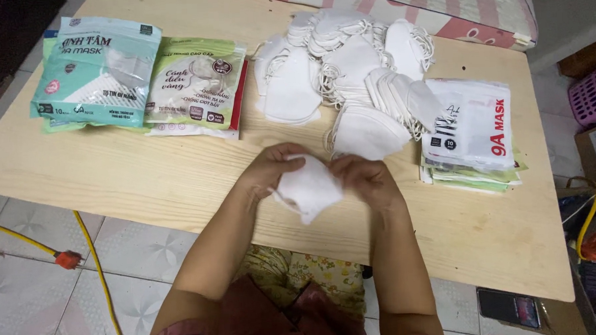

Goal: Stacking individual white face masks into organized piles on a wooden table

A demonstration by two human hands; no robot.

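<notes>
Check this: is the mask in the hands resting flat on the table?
No: both hands, left hand and right hand, hold the white mask up off the table.

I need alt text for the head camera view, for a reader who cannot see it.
Two bare hands, left hand and right hand, hold one folded white face mask above a pale wooden table. Behind lies a loose pile of white masks, with stacks of printed mask packets at the left and right.

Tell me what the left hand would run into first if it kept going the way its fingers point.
The left hand points rightward, gripping the folded white mask. Beyond the mask it would meet the right hand, which holds the mask's other side. Depth looks shared, so contact seems likely almost at once.
</notes>
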